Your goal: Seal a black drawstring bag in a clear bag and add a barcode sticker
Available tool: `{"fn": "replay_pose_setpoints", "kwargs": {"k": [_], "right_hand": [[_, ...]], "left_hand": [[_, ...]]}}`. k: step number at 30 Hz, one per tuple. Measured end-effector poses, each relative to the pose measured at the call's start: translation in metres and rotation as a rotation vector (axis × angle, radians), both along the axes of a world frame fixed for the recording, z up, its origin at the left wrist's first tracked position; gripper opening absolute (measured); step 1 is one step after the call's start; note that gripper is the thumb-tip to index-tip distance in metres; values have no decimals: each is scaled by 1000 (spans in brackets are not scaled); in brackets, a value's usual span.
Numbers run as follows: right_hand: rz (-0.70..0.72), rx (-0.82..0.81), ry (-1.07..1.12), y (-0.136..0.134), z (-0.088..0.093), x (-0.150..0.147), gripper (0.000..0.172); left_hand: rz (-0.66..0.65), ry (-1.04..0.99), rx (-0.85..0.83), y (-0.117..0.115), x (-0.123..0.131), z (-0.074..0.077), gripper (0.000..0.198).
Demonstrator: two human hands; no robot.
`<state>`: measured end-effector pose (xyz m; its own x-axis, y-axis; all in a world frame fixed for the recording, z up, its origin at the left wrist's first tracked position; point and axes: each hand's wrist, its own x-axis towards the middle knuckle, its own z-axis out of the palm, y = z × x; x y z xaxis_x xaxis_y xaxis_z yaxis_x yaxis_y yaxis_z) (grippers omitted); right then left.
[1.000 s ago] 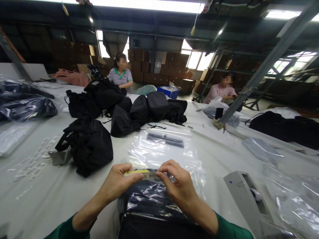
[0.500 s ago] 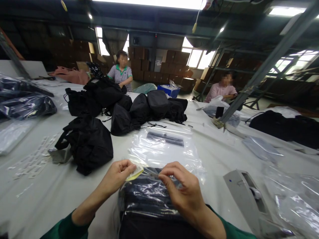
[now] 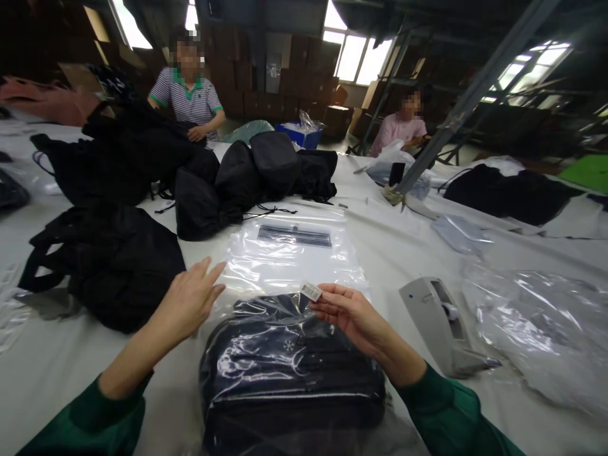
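A black bag (image 3: 289, 373) with a small snowflake mark lies in clear plastic wrapping right in front of me. Over its far edge, my right hand (image 3: 349, 316) pinches a small white barcode label (image 3: 311, 291) between thumb and fingers. My left hand (image 3: 192, 297) is held apart from it at the left, fingers spread, with nothing seen in it. The open end of the clear plastic bag (image 3: 285, 269), with a printed text block, stretches away flat on the table beyond both hands.
Black drawstring bags (image 3: 235, 183) are heaped beyond, and a black bag (image 3: 118, 266) lies left. A grey tape dispenser (image 3: 441, 326) and clear plastic bags (image 3: 536, 335) are on the right. A metal post (image 3: 456, 126) rises there. Two people sit or stand across the table.
My left hand has let go of the label with yellow backing and opened, moving left. My right hand now shows a barcode label. The view has tilted down and shifted right.
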<state>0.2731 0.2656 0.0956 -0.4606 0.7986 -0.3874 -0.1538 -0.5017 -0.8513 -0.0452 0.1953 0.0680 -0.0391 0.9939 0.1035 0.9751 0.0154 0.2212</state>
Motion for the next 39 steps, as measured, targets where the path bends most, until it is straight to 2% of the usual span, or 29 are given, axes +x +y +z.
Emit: {"fn": "replay_pose_setpoints", "kwargs": {"k": [2, 4, 6, 7, 9, 12, 15, 19, 22, 27, 39], "right_hand": [[36, -68, -19, 2, -11, 3, 28], [57, -108, -58, 2, -21, 8, 26], [38, -118, -93, 0, -30, 14, 25], [19, -118, -107, -1, -33, 18, 25], [-12, -105, -143, -2, -34, 24, 25], [-3, -48, -212, -1, -26, 26, 26], [68, -32, -254, 2, -12, 17, 28], [223, -122, -283, 7, -3, -3, 29], [290, -197, -315, 11, -6, -14, 26], [317, -243, -428, 15, -12, -22, 15], [332, -117, -660, 16, -18, -31, 13]], "left_hand": [[-287, -192, -52, 2, 34, 21, 52], [-573, -307, -242, 0, 63, 34, 52], [-755, -347, -450, -3, 82, 35, 53], [-787, -352, -525, -6, 86, 33, 54], [-764, -345, -599, -10, 88, 26, 54], [-732, -333, -611, -13, 84, 21, 52], [-744, -340, -612, -13, 84, 23, 52], [-718, -340, -638, -13, 87, 26, 53], [-711, -337, -638, -13, 87, 24, 55], [-715, -357, -622, -12, 83, 20, 57], [-680, -400, -601, -14, 81, 14, 55]]}}
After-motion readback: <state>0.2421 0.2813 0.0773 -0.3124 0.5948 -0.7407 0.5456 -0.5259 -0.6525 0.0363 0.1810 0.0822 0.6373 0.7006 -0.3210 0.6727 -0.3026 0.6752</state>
